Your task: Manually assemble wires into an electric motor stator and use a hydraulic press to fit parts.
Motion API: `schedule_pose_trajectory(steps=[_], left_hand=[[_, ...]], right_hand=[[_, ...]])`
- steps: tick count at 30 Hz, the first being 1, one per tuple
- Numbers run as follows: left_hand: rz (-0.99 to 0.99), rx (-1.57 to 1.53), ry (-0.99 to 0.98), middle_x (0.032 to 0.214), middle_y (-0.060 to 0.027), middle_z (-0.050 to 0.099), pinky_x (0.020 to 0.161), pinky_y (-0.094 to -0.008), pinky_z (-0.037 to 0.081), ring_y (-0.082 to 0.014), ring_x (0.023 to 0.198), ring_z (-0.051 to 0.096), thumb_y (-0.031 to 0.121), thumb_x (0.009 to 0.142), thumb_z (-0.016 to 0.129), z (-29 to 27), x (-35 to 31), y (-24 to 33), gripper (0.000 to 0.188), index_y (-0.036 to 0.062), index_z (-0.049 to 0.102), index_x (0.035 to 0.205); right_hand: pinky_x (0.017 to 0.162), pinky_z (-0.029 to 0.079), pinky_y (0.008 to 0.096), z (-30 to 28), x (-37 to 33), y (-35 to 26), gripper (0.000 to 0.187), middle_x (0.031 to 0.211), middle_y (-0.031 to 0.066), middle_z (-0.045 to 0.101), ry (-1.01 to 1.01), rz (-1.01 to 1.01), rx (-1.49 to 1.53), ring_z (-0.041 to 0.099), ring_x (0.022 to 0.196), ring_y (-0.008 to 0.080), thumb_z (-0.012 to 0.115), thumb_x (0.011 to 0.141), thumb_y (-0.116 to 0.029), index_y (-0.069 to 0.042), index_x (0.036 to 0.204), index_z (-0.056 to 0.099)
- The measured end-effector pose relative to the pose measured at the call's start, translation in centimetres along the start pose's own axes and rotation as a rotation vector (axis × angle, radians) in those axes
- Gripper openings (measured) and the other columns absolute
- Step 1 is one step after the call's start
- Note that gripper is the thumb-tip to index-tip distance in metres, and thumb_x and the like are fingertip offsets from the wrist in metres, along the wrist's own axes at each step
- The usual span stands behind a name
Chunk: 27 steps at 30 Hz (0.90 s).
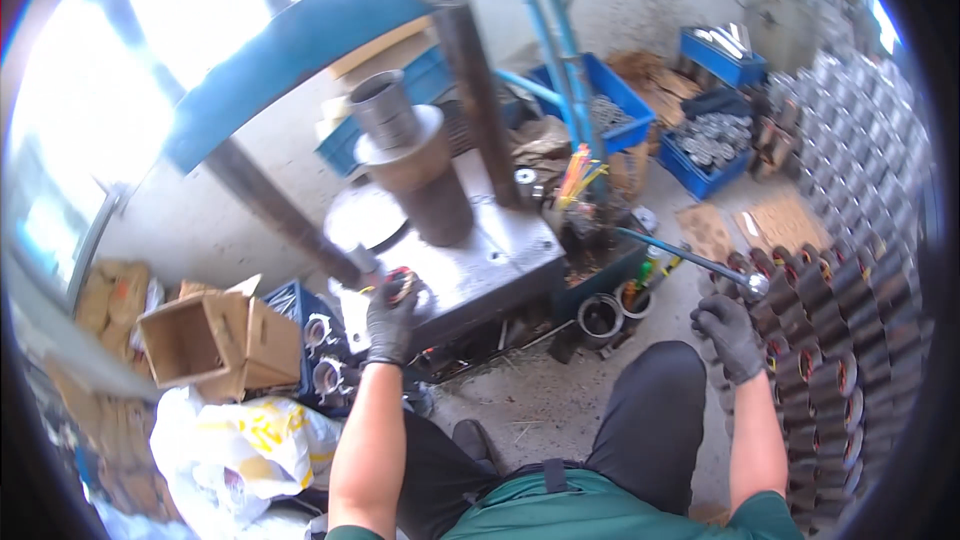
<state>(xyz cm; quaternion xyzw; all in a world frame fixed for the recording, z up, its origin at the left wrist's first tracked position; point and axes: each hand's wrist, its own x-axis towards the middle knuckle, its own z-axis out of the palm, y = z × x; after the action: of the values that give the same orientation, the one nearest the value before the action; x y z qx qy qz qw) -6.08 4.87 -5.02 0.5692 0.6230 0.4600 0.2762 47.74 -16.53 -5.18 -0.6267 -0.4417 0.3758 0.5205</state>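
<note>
My left hand, in a dark grey glove, is closed at the near left edge of a metal press table. Its fingers grip a small copper-coloured wire bundle with red and yellow leads, partly hidden by the glove. On the table stands a thick metal cylinder with a narrower tube on top. My gloved right hand is curled into a loose fist, with nothing visible in it. It hovers just below the ball end of a blue lever, apart from it.
Rows of metal sleeves, some with copper windings inside, stand at the right. Blue bins of metal parts sit at the back. An open cardboard box and white plastic bags lie at the left. A round can stands below the lever.
</note>
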Motion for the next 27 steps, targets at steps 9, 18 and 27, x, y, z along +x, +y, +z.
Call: schedule_pose_trajectory(steps=[9, 18, 27], left_hand=[[0.523, -0.244, -0.208, 0.136, -0.0125, 0.058, 0.099, -0.0348, 0.050, -0.0240, 0.121, 0.058, 0.006, 0.089, 0.077, -0.6, -5.3, 7.2, 0.030, 0.0084, 0.062, 0.115], [0.633, 0.144, -0.004, 0.154, -0.0252, 0.044, 0.114, -0.0494, 0.042, -0.0440, 0.137, 0.050, 0.001, 0.084, 0.075, 0.6, -3.5, 6.5, 0.065, 0.0056, 0.051, 0.145], [0.261, 0.980, -0.233, 0.161, -0.0328, 0.031, 0.124, -0.0584, 0.022, -0.0484, 0.152, 0.026, 0.065, 0.097, 0.053, 2.9, 0.6, 0.8, 0.091, -0.0002, 0.032, 0.158]], right_hand=[[0.103, 0.050, 0.0358, 22.5, 2.4, -14.6, 0.044, 0.127, 0.0118, 0.069, -0.552, 0.148, 0.459, 0.065, 0.118, 0.0211, 0.070, 0.095, -0.016, 0.000, 0.135, 0.060], [0.090, 0.061, 0.0477, 26.8, 8.0, -11.1, 0.038, 0.111, 0.0134, 0.071, -0.564, 0.231, 0.952, 0.071, 0.105, 0.0281, 0.064, 0.098, -0.040, -0.007, 0.118, 0.062], [0.078, 0.063, 0.0518, 25.0, 9.6, -12.8, 0.048, 0.113, 0.0111, 0.074, -0.371, 0.401, 1.093, 0.073, 0.101, 0.0353, 0.059, 0.097, -0.052, -0.012, 0.122, 0.067]])
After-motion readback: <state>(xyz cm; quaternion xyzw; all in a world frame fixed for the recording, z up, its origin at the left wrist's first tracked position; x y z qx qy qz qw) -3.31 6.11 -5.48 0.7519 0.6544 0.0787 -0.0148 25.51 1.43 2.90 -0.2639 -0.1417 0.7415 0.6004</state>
